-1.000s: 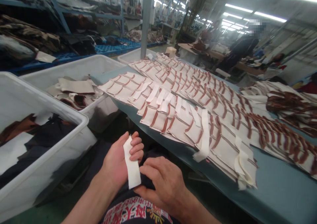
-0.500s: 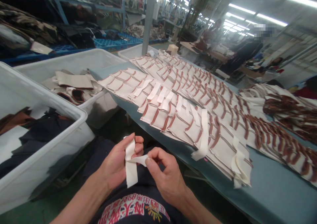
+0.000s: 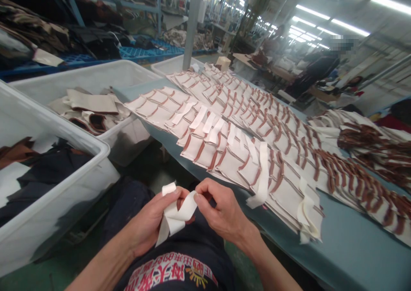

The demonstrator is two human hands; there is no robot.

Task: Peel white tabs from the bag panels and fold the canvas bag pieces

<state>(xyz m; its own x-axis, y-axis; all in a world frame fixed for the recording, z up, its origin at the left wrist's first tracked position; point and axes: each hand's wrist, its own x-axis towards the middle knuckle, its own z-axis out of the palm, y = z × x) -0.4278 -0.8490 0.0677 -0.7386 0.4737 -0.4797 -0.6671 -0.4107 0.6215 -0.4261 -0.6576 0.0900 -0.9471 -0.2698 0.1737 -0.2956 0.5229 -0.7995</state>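
My left hand [image 3: 149, 222] holds a small stack of white fabric strips [image 3: 170, 216] over my lap. My right hand [image 3: 223, 214] pinches the top strip at its upper end and peels it away from the stack, so it curls between the two hands. Just beyond my hands, rows of cream fabric pieces with brown edges [image 3: 244, 124] lie overlapped on the blue-grey table [image 3: 346, 248]. Several of the nearer pieces have white strips [image 3: 263, 175] laid across them.
Two white plastic bins stand at my left: the near bin [image 3: 64, 196] holds dark and white cloth, the far bin [image 3: 128, 136] holds cream and brown pieces. A blue pillar [image 3: 192, 21] rises behind the table. A person stands at a far bench [image 3: 314, 68].
My right hand rose off my lap, took the top strip and peeled it off the stack in my left hand. Both hands shifted slightly right.
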